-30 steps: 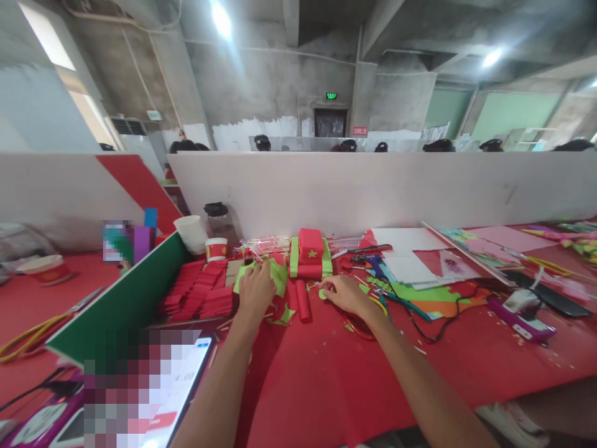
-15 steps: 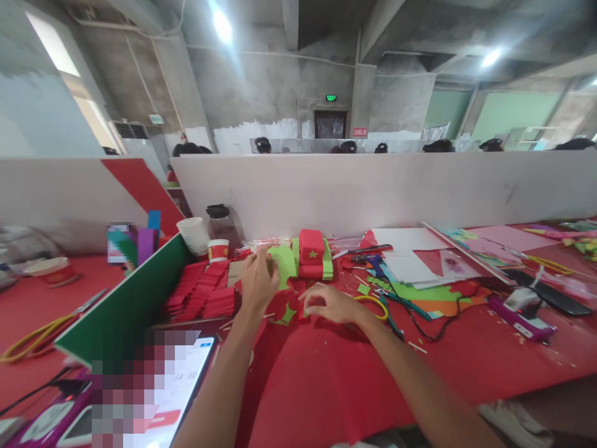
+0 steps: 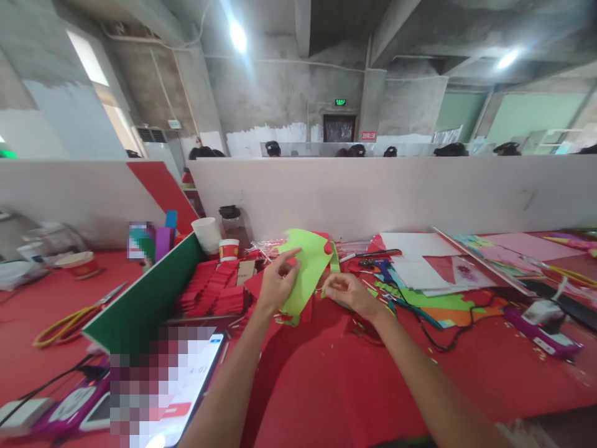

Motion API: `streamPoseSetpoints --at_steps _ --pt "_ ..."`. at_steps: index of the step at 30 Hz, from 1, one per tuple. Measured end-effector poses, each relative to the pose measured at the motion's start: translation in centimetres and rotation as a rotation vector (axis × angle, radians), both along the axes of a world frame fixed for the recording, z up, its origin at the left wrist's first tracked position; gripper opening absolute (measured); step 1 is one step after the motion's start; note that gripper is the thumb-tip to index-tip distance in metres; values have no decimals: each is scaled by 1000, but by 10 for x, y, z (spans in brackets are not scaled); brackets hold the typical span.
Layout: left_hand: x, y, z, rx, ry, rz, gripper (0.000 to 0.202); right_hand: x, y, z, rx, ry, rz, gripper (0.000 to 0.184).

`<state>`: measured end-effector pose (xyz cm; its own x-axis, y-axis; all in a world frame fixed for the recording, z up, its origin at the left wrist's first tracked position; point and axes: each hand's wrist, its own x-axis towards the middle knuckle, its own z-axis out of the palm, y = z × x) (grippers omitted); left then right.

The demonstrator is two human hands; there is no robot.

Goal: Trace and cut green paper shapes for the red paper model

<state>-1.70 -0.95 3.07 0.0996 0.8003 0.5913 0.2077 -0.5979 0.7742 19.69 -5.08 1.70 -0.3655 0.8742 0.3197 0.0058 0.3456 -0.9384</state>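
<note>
Lime sheet (image 3: 308, 267) in left hand (image 3: 278, 280), half-hidden green band (image 3: 335, 261) behind; right hand (image 3: 352, 295) curled, grip unclear; red strips (image 3: 228, 300), pliers (image 3: 422, 315) nearby

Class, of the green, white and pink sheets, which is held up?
The lime-green sheet, in the left hand; white sheets and pink sheet lie on the table.

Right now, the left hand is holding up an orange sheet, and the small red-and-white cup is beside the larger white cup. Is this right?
Not quite: the head view shows the left hand holding up a light green sheet, not an orange one. The small red-and-white cup is indeed beside the larger white cup.
</note>
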Motion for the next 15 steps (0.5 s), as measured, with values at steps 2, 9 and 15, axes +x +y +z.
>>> streamPoseSetpoints --at_steps 2,9,15 --pt "3 -1 -1 -46 23 -72 50 -1 2 -2 -22 40 -82 31" --pt "8 -3 -3 -95 20 -123 70 -2 3 -7 -123 55 -83 27" --pt "10 3 -7 -9 29 -40 81 -11 5 -12 -87 -63 5 27"
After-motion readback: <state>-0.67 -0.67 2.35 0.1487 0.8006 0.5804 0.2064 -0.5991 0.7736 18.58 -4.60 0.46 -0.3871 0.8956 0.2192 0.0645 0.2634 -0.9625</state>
